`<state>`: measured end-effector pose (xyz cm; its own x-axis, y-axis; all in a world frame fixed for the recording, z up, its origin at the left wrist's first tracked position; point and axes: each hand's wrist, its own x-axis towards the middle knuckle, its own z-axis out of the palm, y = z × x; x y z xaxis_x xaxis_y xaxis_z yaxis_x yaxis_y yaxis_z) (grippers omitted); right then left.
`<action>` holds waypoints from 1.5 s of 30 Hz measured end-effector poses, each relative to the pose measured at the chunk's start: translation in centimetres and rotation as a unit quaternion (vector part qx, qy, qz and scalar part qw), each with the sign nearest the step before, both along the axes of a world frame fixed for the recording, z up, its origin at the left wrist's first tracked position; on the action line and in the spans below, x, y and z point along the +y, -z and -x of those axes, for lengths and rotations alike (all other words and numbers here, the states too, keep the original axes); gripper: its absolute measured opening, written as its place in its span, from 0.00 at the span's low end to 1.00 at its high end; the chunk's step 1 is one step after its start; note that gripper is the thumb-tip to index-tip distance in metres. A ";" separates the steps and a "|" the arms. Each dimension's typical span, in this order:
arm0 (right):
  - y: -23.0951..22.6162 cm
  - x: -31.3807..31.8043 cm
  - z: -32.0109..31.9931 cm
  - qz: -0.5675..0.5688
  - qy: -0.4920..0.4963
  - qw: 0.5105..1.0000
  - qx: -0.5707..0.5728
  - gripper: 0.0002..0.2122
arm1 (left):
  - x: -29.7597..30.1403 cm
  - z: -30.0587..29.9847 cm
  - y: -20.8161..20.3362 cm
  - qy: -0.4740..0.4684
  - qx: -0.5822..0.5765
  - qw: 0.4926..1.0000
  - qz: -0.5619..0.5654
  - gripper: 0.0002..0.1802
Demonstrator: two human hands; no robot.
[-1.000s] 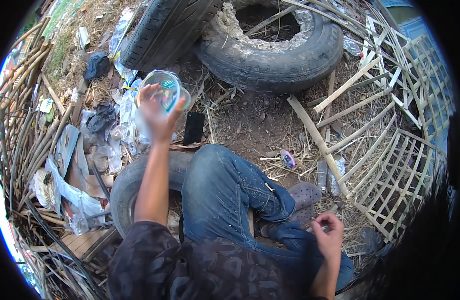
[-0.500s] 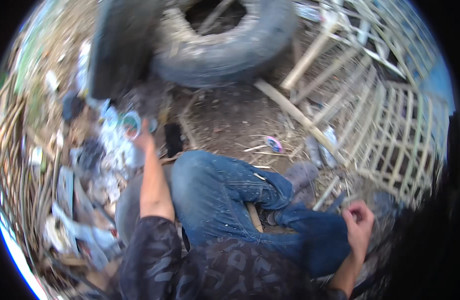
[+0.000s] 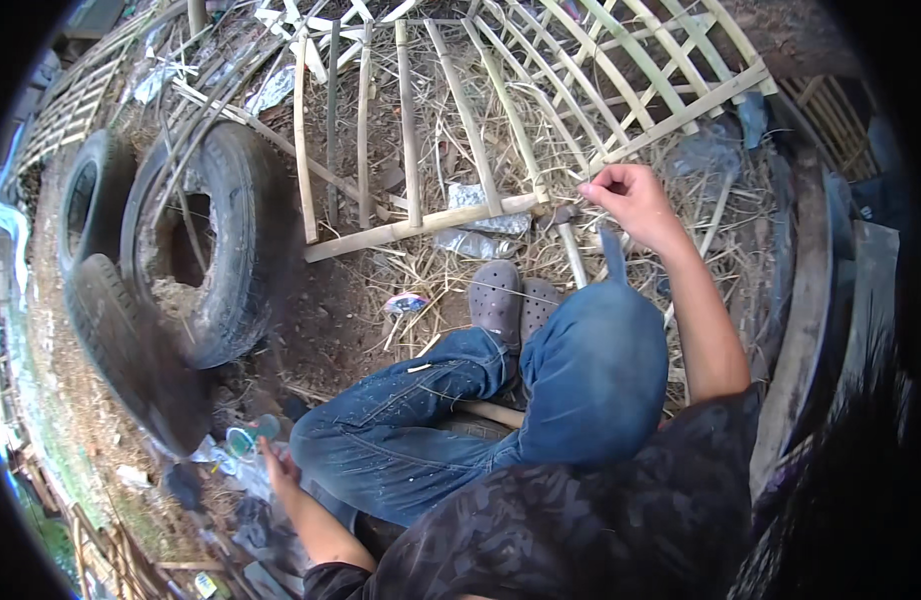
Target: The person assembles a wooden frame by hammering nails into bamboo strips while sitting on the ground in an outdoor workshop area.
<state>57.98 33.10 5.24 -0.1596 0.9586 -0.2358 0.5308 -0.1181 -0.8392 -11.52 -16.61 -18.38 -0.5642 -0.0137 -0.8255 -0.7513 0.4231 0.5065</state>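
Left hand (image 3: 280, 471): fingers curled around a clear cup (image 3: 242, 441), long axis roughly crosswise, round end facing left. Right hand (image 3: 639, 208): thumb and forefinger tips pressed together.

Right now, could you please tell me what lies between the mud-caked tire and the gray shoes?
Between the tire and the shoes lie dirt, scattered straw and a small colorful wrapper, as the head view shows.

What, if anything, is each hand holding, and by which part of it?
The left hand holds a clear round container by its side. The right hand is pinched; whether it holds anything cannot be told.
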 end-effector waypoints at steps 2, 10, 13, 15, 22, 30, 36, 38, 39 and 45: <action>6.1 -0.3 -2.0 0.000 0.003 1.000 -0.022 0.11 | 5.2 -7.3 -6.6 0.095 0.046 0.992 0.069 0.48; 22.5 0.1 1.3 0.070 0.109 0.989 0.074 0.15 | 24.8 -22.5 -18.4 0.566 0.469 0.678 0.007 0.33; 22.8 -0.2 1.2 -0.124 0.085 0.989 -0.009 0.14 | 34.2 -33.1 -19.8 0.617 0.434 0.656 -0.038 0.33; 21.1 -0.5 1.7 -0.117 0.021 0.993 -0.012 0.11 | 39.0 -38.1 -18.0 0.671 0.404 0.617 -0.080 0.31; 20.5 1.8 5.2 -0.172 -0.118 0.973 -0.102 0.08 | 47.4 -45.5 -7.2 0.743 0.382 0.526 -0.158 0.30; 21.9 2.3 5.9 -0.174 -0.106 0.974 -0.097 0.07 | 49.4 -46.3 -1.9 0.734 0.445 0.472 -0.200 0.38; 21.8 2.9 5.4 -0.167 -0.117 0.972 -0.114 0.06 | 49.1 -46.8 -1.1 0.722 0.444 0.484 -0.217 0.41; 21.6 3.0 5.8 -0.167 -0.128 0.970 -0.120 0.06 | 48.9 -46.5 -1.0 0.722 0.443 0.487 -0.212 0.42; 21.5 3.0 5.9 -0.170 -0.135 0.968 -0.125 0.06 | 48.9 -46.4 -0.8 0.723 0.445 0.486 -0.208 0.42; 21.0 3.0 6.7 -0.209 -0.138 0.948 -0.197 0.09 | 48.7 -46.4 -0.6 0.725 0.426 0.496 -0.216 0.43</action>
